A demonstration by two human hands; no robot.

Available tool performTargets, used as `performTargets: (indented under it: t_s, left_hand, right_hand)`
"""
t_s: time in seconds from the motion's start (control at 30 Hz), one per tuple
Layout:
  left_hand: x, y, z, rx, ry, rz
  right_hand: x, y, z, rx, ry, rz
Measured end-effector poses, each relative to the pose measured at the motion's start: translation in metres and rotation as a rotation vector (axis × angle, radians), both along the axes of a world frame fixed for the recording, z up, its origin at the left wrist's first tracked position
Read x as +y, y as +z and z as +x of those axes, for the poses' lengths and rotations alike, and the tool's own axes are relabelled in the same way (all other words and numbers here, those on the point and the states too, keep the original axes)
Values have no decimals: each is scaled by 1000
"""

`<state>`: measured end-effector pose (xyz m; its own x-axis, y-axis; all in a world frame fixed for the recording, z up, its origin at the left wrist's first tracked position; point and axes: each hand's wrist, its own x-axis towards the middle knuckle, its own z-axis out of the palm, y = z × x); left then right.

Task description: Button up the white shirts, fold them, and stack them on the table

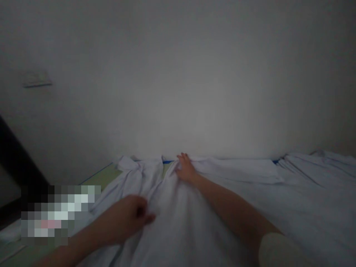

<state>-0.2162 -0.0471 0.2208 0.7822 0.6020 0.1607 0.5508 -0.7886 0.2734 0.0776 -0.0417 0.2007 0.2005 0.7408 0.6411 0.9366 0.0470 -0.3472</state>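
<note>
A white sheet (222, 207) lies rumpled over a bed, spreading from the middle to the right edge of the view. My right hand (185, 168) reaches far out to the wall side and its fingers are closed on a fold of the sheet near the bed's far edge. My left hand (133, 217) is nearer to me, at the lower left, with fingers curled and pinching the sheet's cloth. A green mattress surface (105, 177) with a blue edge shows where the sheet does not cover it.
A plain pale wall (194, 81) rises right behind the bed. A small wall plate (36, 79) sits on it at the upper left. A dark piece of furniture (13, 163) stands at the left edge. A blurred-out patch covers part of the lower left.
</note>
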Motion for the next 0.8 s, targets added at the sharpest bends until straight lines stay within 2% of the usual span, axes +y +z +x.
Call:
performTargets:
  t_s: [0.07,0.1,0.17,0.2,0.33,0.4,0.47,0.53,0.6,0.7,0.8]
  left_hand:
    - [17,14,32,-100,62,71]
    - [26,16,45,-115,96,55]
    - [40,10,63,-84,103,-47]
    - [44,4,68,-45,88,-120]
    - [46,-21,73,-15,-3,-336]
    - [46,-27,73,-103,-21,-279]
    - [49,-29,71,-206,23,-128]
    - [53,-30,70,-225,118,-61]
    - [55,-32,71,-138,173,-148]
    - [52,-37,80,-14,150,-234]
    - [46,-32,92,-26,160,-99]
  right_hand:
    - [-36,2,-5,-96,74,-106]
    - [-61,4,-4,-146,113,-147]
    - [-124,10,9,-244,188,-246]
    - [-159,13,20,-274,176,-290]
    - [-305,12,82,-405,-18,-455]
    - [-369,1,108,-403,-172,-491]
    - [-418,-16,121,-337,-318,-566]
    - [-454,-34,119,-279,-412,-618]
    - [-475,-49,106,-260,-470,-629]
    - [-491,-62,84,-270,-522,-609]
    - [-494,-67,67,-261,-550,-621]
